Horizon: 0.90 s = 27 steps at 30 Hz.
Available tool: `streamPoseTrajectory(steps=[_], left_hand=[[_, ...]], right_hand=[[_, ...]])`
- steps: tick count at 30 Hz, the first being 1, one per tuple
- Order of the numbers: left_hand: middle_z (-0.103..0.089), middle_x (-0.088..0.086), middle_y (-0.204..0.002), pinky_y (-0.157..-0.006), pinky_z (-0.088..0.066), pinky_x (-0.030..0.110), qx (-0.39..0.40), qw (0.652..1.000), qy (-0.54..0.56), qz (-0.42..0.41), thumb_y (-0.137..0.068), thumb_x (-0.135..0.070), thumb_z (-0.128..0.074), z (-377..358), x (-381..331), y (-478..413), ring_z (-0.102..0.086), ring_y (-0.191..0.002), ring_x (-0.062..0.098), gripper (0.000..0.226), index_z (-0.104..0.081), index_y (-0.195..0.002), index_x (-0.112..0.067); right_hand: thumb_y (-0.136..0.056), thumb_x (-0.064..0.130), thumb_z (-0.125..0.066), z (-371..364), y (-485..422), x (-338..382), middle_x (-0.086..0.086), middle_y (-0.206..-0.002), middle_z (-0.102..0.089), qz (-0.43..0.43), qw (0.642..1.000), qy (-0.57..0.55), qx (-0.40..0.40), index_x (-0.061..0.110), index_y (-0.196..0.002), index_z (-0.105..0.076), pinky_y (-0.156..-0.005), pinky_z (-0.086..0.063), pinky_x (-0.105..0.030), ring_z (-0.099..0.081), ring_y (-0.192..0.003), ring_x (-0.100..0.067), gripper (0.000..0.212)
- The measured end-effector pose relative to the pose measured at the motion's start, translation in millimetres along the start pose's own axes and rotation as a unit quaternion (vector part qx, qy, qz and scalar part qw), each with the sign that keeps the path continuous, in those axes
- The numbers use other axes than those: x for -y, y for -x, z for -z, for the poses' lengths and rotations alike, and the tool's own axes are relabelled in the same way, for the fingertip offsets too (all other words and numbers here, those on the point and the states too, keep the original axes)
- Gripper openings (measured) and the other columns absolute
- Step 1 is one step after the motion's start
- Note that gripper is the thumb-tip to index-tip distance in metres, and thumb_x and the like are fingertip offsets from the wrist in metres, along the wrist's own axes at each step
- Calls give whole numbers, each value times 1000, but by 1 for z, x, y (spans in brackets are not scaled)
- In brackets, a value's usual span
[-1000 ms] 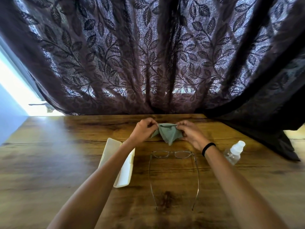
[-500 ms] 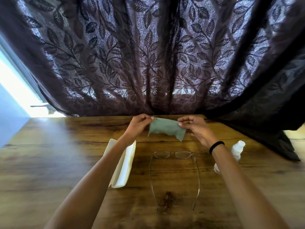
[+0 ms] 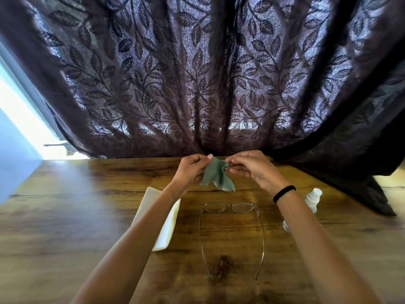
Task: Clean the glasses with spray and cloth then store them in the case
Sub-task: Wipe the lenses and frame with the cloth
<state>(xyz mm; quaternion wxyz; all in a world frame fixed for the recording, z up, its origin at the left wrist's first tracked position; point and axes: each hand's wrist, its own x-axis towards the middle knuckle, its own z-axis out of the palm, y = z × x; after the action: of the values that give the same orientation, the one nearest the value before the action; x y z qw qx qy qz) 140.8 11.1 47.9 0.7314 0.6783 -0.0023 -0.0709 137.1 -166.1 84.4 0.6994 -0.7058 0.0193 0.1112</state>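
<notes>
Both hands, left hand (image 3: pixel 192 170) and right hand (image 3: pixel 252 168), are pinching the green cloth (image 3: pixel 217 176) in a narrow grip above the glasses (image 3: pixel 230 208) lying on the surface (image 3: pixel 65 216), ideally spreading it flat before wiping.

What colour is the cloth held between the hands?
The cloth is a muted grey-green, plain with no pattern; the head view shows it clearly.
</notes>
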Motion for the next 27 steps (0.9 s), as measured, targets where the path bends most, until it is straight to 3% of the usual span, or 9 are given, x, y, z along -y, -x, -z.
streamPoseTrajectory(steps=[4, 9, 13, 16, 18, 21, 25, 27], left_hand=[[-62, 6, -73, -50, -44, 21, 3, 1000, 6, -14, -90, -25, -58, -10, -5, 3, -58, -58, 12, 19, -62, -76, -14], [-68, 0, -71, -52, -51, 20, 12, 999, 24, -18, -90, -29, -58, -12, -6, 9, -65, -64, 11, 20, -65, -76, -16], [-68, 5, -77, -64, -44, 32, 12, 1000, 5, -28, -73, -40, -70, -11, -5, 16, -59, -74, 22, 29, -68, -85, -14], [-70, -1, -74, -54, -43, 23, 19, 999, 1, -38, -71, -30, -74, -9, -4, 19, -59, -67, 13, 29, -67, -92, -11], [-72, 2, -78, -56, -49, 23, 21, 999, 21, -38, -75, -20, -73, -8, -5, 19, -65, -70, 14, 24, -67, -95, -9], [-72, 6, -82, -65, -55, 33, 14, 998, 50, -26, -80, -14, -69, -5, -5, 19, -67, -77, 20, 18, -66, -96, -7], [-72, 7, -78, -56, -56, 31, -2, 996, 93, -9, -83, -17, -66, -2, -5, 18, -68, -66, 17, 8, -67, -88, -10], [-72, 6, -76, -55, -57, 29, -10, 994, 107, -3, -82, -18, -67, -2, -5, 18, -68, -64, 16, 9, -68, -87, -10]], right_hand=[[-87, -5, -51, -13, 2, 8, -7, -62, -69, 4, 1000, -28, 3, 0, -76, -69, -54, -54, -15, -69, -58, -11, 21], [-88, -1, -52, -22, 5, 11, -13, -71, -64, -11, 999, -51, -9, -5, -83, -65, -53, -54, -15, -67, -54, -9, 14], [-87, 2, -55, -23, 8, 12, -11, -76, -66, -9, 998, -57, -2, -2, -85, -65, -53, -53, -15, -68, -59, -9, 11], [-88, -1, -54, -23, 11, 13, -8, -67, -68, -3, 997, -82, -3, -7, -94, -63, -53, -53, -16, -68, -58, -9, 13], [-88, -5, -51, -21, 12, 13, -10, -68, -69, 10, 993, -116, -15, -8, -99, -61, -54, -54, -16, -69, -60, -11, 15], [-87, -7, -51, -14, 15, 8, -16, -81, -67, 28, 987, -147, -52, -1, -93, -62, -58, -55, -17, -70, -66, -15, 14], [-84, 4, -62, -8, 19, -9, -7, -86, -67, 25, 992, -87, -88, 9, -93, -64, -62, -55, -22, -66, -73, -15, 10], [-83, 13, -65, -8, 20, -19, -5, -89, -68, -4, 995, -73, -68, 13, -93, -65, -69, -52, -26, -65, -78, -15, 10]])
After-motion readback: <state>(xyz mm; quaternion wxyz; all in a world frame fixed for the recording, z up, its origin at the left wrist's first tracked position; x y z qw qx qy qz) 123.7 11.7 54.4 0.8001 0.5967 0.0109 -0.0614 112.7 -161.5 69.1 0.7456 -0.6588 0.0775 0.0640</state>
